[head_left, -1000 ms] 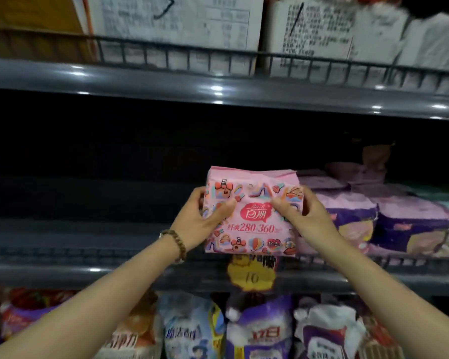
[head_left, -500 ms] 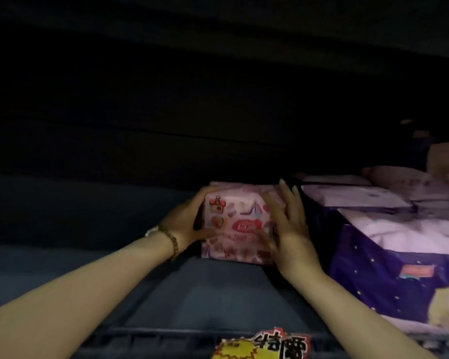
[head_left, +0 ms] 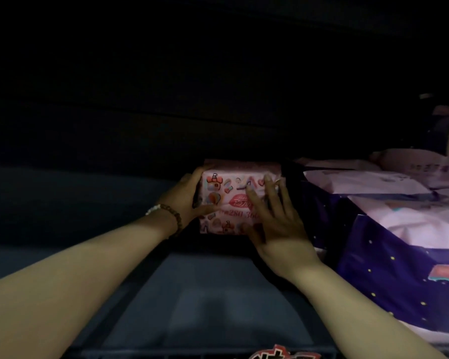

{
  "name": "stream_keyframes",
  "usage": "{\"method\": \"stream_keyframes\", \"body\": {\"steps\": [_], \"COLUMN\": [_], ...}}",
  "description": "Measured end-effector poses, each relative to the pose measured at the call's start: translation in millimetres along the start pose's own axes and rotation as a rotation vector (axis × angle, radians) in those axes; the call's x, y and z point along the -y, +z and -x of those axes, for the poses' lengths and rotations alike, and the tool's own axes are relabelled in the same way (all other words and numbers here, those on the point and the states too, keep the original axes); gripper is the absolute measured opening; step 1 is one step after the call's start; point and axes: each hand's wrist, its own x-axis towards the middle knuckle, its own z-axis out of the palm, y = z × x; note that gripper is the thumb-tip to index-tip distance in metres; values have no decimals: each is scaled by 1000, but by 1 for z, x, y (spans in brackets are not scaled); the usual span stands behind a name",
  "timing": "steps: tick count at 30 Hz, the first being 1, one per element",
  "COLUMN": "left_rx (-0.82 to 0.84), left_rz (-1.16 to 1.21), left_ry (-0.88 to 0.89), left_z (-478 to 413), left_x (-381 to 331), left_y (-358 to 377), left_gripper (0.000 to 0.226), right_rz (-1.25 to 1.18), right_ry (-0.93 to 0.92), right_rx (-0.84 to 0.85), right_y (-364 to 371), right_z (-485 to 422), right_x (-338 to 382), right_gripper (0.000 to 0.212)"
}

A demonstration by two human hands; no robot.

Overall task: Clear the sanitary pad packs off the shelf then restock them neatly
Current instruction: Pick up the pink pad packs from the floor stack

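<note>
So, the pink sanitary pad pack [head_left: 231,203] is way back on the dark shelf [head_left: 205,294], standing upright with its cartoon-printed front facing the camera, and both hands are on it.

The left hand [head_left: 187,200] has it by the left end. Its thumb lies across the lower left of the front, and the other fingers are curled round the side, up near the top corner. That's a proper grip.

The right hand [head_left: 278,224] isn't gripping at all. Its fingers are straight and a little spread, laid flat on the right half of the front. The fingertips reach almost to the pack's top edge, and the thumb sits low by the bottom right corner.

Just past the right hand's little finger is a row of purple starry packs [head_left: 373,255] with pale pink tops. It's too dark in that gap to say if they touch the pink one.

The left wrist has a beaded bracelet [head_left: 170,216] on it. Down below both wrists, a red-lettered tag [head_left: 283,354] pokes in at the frame's bottom edge, mostly cut off.
</note>
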Motion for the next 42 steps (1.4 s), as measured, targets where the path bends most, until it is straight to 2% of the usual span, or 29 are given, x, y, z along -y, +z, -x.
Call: {"method": "stream_keyframes", "body": {"steps": [5,8,11,14,18,21,23,26,28,30,33,34,37,38,42], "left_rx": [52,140,201,154,75,75,211,442,516,518,478,478,476,461,447], "left_rz": [4,-231,-448,-419,-347,-213,-205,-103,0,44,85,104,143,152,141], "left_ry": [-145,-203,-112,-44,46,-49,-133,-393,-552,-673,-840,-887,-987,-1004,-1038], "left_z": [21,51,99,154,235,301,343,395,422,442,459,461,463,464,470], "left_x": [-24,-50,-82,-106,-121,-117,-110,-83,-65,-45,-21,-16,-10,-6,-1], "left_y": [-24,-44,-65,-79,-85,-68,-43,-2,20,39,59,64,72,76,87], "left_gripper": [105,83,64,61,73,74,78,63,65,71,70,70,71,69,71], "right_rz": [-49,-72,-214,-257,-372,-532,-548,-566,-580,-648,-821,-878,-1092,-1130,-1236], "right_ry": [42,59,53,6,-49,-47,-19,88,192,355,731,841,1007,1045,1146], "right_rx": [60,164,113,72,97,94,155,341,461,559,688,720,803,824,904], "right_y": [-13,-35,-69,-105,-131,-119,-93,-46,-17,8,31,38,48,50,72], "right_z": [6,18,37,75,153,216,255,307,334,356,372,375,380,382,401], "right_x": [8,22,45,68,102,121,129,138,142,147,155,156,161,162,165], "right_gripper": [66,63,59,59,54,49,49,49,54,59,63,58,12,10,57]}}
